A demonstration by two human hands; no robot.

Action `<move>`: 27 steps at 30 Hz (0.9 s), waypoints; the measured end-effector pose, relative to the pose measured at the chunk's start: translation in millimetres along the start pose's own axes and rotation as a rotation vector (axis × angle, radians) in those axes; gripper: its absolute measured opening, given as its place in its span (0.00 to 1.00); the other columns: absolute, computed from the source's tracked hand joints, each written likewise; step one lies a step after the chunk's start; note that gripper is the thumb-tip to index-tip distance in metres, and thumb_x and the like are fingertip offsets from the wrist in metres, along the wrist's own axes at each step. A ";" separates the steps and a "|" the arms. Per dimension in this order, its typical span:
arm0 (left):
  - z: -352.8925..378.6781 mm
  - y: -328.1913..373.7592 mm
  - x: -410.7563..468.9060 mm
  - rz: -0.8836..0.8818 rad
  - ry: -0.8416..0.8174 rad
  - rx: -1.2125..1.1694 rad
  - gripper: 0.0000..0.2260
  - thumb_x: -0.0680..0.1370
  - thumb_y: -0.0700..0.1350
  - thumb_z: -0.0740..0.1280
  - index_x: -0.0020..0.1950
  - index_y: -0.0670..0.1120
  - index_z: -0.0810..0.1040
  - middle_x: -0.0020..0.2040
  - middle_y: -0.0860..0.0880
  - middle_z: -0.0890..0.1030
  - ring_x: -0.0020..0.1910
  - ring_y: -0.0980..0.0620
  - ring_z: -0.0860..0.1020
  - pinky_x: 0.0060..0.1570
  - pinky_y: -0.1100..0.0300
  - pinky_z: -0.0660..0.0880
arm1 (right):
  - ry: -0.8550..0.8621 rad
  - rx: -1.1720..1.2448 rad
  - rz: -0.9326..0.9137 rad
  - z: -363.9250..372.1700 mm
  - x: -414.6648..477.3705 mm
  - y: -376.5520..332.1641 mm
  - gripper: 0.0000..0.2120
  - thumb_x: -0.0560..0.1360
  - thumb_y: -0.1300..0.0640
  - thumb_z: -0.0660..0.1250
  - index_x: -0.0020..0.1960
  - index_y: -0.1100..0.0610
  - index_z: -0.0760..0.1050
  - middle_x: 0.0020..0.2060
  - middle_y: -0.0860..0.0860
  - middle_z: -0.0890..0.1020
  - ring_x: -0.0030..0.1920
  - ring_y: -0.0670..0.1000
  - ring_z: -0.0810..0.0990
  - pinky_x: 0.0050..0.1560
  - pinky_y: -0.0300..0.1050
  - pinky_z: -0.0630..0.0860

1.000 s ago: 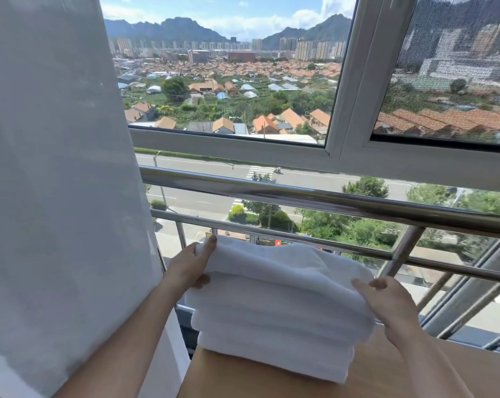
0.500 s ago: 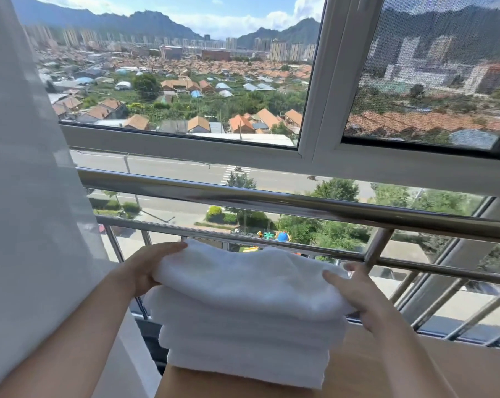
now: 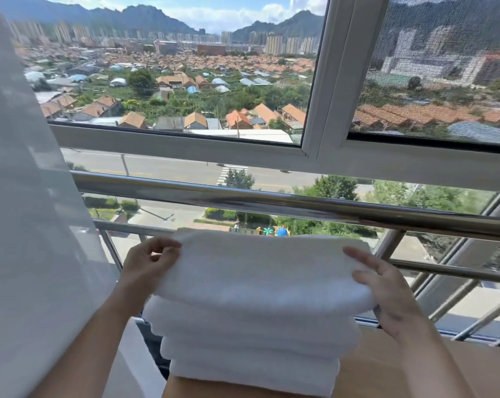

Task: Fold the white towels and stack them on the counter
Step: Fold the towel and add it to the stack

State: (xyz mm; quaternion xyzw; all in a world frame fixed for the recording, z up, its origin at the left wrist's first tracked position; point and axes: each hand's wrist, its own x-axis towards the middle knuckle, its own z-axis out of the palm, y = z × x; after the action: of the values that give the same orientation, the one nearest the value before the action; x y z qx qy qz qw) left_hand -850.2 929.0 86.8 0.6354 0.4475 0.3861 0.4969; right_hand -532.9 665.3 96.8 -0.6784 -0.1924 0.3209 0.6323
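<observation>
On the wooden counter (image 3: pixel 490 369) before the window, the stack of folded white towels (image 3: pixel 251 351) stands with the top towel (image 3: pixel 260 271) lying across it, overhanging both sides. Your left hand (image 3: pixel 149 264) pinches that towel's left edge with curled fingers. Your right hand (image 3: pixel 386 294) rests on its right end, fingers spread and gripping nothing.

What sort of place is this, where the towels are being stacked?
Most likely a room high up in an apartment or hotel, beside a window. A stack of folded white towels sits on a wooden counter, a steel guard rail runs across the glass, and rooftops lie far below.
</observation>
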 end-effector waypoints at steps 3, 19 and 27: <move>-2.9 -13.4 -1.7 -0.120 -0.043 0.116 0.05 0.66 0.45 0.73 0.38 0.47 0.81 0.36 0.50 0.78 0.33 0.52 0.73 0.33 0.60 0.67 | -0.061 -0.048 0.148 -2.7 -1.8 17.6 0.31 0.73 0.75 0.60 0.62 0.43 0.79 0.51 0.57 0.85 0.43 0.59 0.82 0.44 0.53 0.79; 5.8 -23.0 0.2 -0.127 0.118 0.227 0.05 0.74 0.39 0.70 0.40 0.47 0.81 0.32 0.54 0.77 0.32 0.56 0.74 0.32 0.60 0.69 | 0.003 0.144 0.222 14.2 4.3 30.7 0.21 0.75 0.73 0.60 0.60 0.55 0.79 0.47 0.58 0.86 0.36 0.56 0.83 0.31 0.45 0.80; -3.8 -27.5 4.5 -0.096 0.122 0.268 0.06 0.74 0.41 0.71 0.39 0.51 0.82 0.34 0.54 0.79 0.31 0.57 0.75 0.32 0.61 0.70 | 0.035 0.054 0.145 13.4 7.4 32.9 0.20 0.76 0.70 0.64 0.62 0.52 0.79 0.54 0.57 0.85 0.43 0.55 0.84 0.38 0.46 0.81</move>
State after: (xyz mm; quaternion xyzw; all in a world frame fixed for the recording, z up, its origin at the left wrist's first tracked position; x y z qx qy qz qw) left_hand -857.5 937.3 60.9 0.6491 0.5543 0.3368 0.3974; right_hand -541.4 676.0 63.1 -0.6786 -0.1228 0.3591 0.6289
